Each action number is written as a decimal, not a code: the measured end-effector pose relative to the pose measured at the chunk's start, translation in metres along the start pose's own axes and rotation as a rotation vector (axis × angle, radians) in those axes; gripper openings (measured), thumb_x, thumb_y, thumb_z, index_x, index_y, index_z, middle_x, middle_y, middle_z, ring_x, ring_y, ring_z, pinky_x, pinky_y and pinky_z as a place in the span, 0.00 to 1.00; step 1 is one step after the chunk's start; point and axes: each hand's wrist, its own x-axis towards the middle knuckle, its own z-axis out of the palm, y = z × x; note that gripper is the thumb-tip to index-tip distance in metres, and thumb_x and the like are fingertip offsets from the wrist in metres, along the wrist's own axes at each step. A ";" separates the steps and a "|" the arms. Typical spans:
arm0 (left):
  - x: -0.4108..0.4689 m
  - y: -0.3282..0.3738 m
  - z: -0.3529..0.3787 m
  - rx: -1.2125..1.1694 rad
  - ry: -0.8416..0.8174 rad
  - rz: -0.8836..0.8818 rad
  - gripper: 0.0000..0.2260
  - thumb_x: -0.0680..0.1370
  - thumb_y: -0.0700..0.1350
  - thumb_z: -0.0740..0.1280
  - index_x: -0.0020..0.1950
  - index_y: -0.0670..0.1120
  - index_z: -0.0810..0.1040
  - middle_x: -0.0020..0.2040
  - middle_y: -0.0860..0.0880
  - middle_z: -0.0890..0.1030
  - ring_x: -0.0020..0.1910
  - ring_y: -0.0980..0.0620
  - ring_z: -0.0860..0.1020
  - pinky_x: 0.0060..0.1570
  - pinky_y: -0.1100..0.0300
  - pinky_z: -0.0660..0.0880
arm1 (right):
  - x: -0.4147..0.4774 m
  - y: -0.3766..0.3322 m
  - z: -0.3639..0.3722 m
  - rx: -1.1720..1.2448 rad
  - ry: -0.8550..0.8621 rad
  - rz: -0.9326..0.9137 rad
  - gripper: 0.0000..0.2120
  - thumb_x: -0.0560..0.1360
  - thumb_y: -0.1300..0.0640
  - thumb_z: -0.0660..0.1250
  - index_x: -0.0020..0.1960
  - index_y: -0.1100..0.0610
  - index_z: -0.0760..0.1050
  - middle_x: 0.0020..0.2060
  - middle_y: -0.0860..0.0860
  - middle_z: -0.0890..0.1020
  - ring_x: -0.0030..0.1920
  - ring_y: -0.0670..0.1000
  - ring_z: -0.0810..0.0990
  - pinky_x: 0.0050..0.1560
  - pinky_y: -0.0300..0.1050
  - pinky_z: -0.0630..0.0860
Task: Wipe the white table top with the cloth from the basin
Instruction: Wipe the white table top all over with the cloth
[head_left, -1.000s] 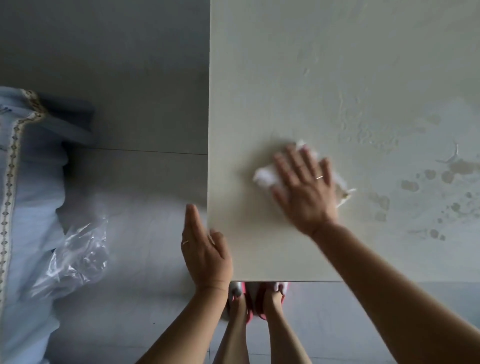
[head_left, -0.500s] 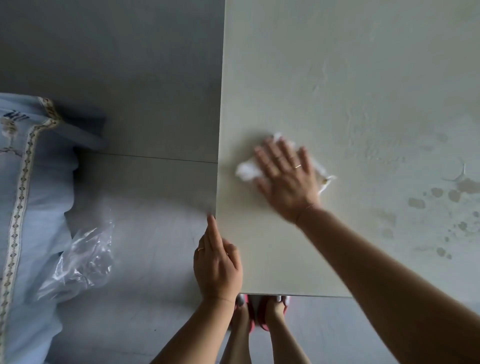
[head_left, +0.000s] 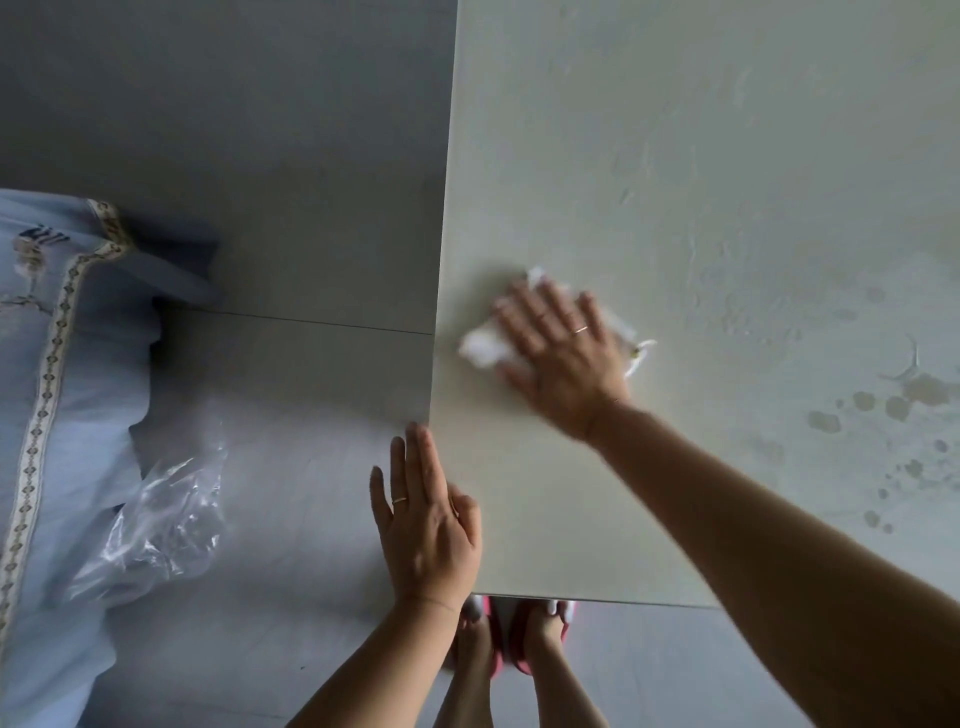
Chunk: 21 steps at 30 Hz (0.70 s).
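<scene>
The white table top (head_left: 701, 156) fills the right part of the head view. My right hand (head_left: 563, 358) lies flat, fingers spread, pressing a crumpled white cloth (head_left: 483, 349) onto the table close to its left edge. The cloth sticks out on both sides of the hand. My left hand (head_left: 428, 525) rests flat against the table's left edge near the front corner, fingers straight, holding nothing. Brownish wet spots (head_left: 893, 405) and water streaks mark the table at the right. No basin is in view.
Grey tiled floor (head_left: 260, 156) lies left of the table. A light blue fabric with a patterned trim (head_left: 52, 364) and a clear plastic bag (head_left: 156, 525) sit at the far left. My feet in pink slippers (head_left: 511, 639) stand under the table's front edge.
My right hand has slid the cloth leftward toward the table's left edge. My left hand has stayed at the table's edge near the front corner.
</scene>
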 end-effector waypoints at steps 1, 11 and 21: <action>0.001 -0.001 0.000 0.023 -0.001 0.018 0.29 0.75 0.46 0.52 0.75 0.38 0.59 0.74 0.42 0.63 0.73 0.43 0.64 0.71 0.41 0.57 | 0.003 0.027 -0.003 0.019 0.007 0.153 0.28 0.78 0.40 0.53 0.75 0.49 0.58 0.75 0.52 0.59 0.76 0.55 0.54 0.72 0.61 0.50; 0.109 0.051 -0.008 0.042 0.160 0.038 0.26 0.79 0.48 0.55 0.76 0.39 0.58 0.76 0.41 0.59 0.75 0.43 0.60 0.72 0.44 0.55 | 0.048 -0.032 0.001 0.102 -0.012 0.266 0.28 0.78 0.41 0.40 0.77 0.48 0.47 0.77 0.48 0.48 0.76 0.53 0.40 0.72 0.57 0.32; 0.153 0.070 0.005 0.123 0.077 0.108 0.30 0.80 0.55 0.50 0.77 0.40 0.51 0.78 0.43 0.51 0.77 0.46 0.50 0.74 0.49 0.47 | 0.084 0.060 -0.011 0.115 0.090 0.720 0.27 0.79 0.43 0.47 0.77 0.48 0.49 0.77 0.48 0.48 0.76 0.52 0.42 0.72 0.59 0.35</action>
